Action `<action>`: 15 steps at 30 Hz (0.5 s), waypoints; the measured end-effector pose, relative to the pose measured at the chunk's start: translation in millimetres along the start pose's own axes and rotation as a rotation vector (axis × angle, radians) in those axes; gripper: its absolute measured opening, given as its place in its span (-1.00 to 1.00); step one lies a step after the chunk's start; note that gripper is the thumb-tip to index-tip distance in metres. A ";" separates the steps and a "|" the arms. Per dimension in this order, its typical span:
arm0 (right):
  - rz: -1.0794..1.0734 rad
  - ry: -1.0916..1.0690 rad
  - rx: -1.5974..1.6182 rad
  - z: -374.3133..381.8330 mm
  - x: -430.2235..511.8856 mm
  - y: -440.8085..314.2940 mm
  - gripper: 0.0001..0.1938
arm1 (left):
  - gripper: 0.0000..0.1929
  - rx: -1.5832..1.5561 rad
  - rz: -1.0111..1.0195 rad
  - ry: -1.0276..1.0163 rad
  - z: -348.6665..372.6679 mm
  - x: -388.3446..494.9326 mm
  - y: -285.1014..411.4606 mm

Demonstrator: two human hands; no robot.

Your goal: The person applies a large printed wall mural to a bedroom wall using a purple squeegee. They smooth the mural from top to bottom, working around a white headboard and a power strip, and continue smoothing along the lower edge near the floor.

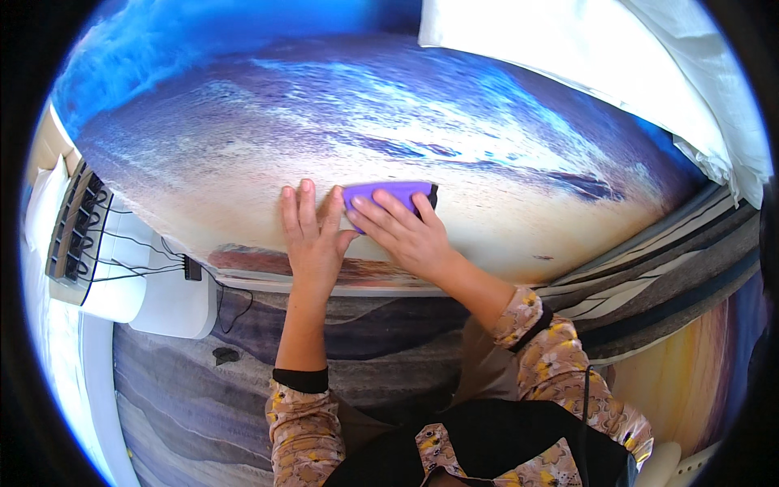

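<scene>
A large picture of a sea and beach [341, 146] covers the wall or panel before me. A purple tool with a black edge [389, 191], perhaps a smoothing squeegee, lies against its pale sand part. My right hand [408, 231] is on the purple tool, its fingers spread over the front and pressing it to the surface. My left hand [313, 231] rests flat on the picture just left of the tool, fingers apart and pointing up, with the thumb close to the tool's lower left corner.
At the left, a rack of black devices with cables [79, 231] stands by a white rounded unit [173, 304]. White cloth [718, 73] hangs at the upper right. Striped fabric [663, 268] lies at the right. A grey wavy-patterned carpet [195, 389] spreads below.
</scene>
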State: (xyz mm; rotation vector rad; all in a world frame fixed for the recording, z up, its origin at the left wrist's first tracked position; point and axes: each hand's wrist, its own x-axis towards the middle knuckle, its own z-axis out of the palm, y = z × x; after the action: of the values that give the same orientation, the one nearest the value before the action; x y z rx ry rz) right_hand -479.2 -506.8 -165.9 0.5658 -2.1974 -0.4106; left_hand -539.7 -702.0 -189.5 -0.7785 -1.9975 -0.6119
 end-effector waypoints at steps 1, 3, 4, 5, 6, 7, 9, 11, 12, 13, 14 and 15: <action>-0.038 -0.003 -0.035 -1.4 -9.9 3.0 -0.38 | 0.00 0.013 0.004 -0.006 -1.9 0.4 -1.1; -0.034 0.027 -0.091 -9.5 -21.4 21.7 -0.37 | -0.01 0.025 0.008 -0.016 -4.9 0.7 -3.1; 0.007 0.093 -0.125 -16.9 -23.2 34.0 -0.37 | -0.01 0.038 0.003 -0.019 -5.5 0.9 -3.9; 0.099 0.150 -0.077 -23.6 -20.1 49.0 -0.39 | 0.00 0.044 0.009 -0.014 -5.5 0.8 -4.3; 0.214 0.204 -0.071 -33.4 -17.1 59.8 -0.40 | 0.00 0.049 0.017 -0.010 -5.1 1.0 -4.8; 0.293 0.227 -0.012 -43.3 -12.6 69.7 -0.44 | 0.01 0.049 0.019 -0.016 -4.4 1.2 -5.0; 0.407 0.282 0.001 -46.9 6.5 70.8 -0.46 | 0.02 0.032 0.003 0.017 -3.4 2.4 -6.2; 0.315 0.128 0.006 -39.3 22.6 53.7 -0.38 | 0.05 0.027 0.013 0.025 -3.1 4.2 -7.7; 0.202 0.141 0.063 -29.5 30.6 41.6 -0.32 | 0.08 0.034 0.032 0.021 -4.0 5.1 -8.7; 0.126 0.039 0.057 -23.6 30.9 27.2 -0.30 | 0.11 0.028 0.039 0.015 -5.3 6.5 -10.1; 0.038 0.023 0.062 -15.4 31.4 16.6 -0.29 | 0.12 0.007 0.006 -0.013 -6.4 7.3 -9.6; 0.005 0.000 0.052 -12.5 24.3 13.2 -0.30 | 0.12 0.024 0.006 -0.021 -7.6 8.6 -9.8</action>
State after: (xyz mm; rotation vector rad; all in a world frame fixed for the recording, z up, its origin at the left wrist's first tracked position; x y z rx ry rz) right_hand -486.7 -509.6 -136.6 0.5885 -2.2144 -0.3514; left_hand -546.1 -711.3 -179.5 -0.7788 -2.0170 -0.5775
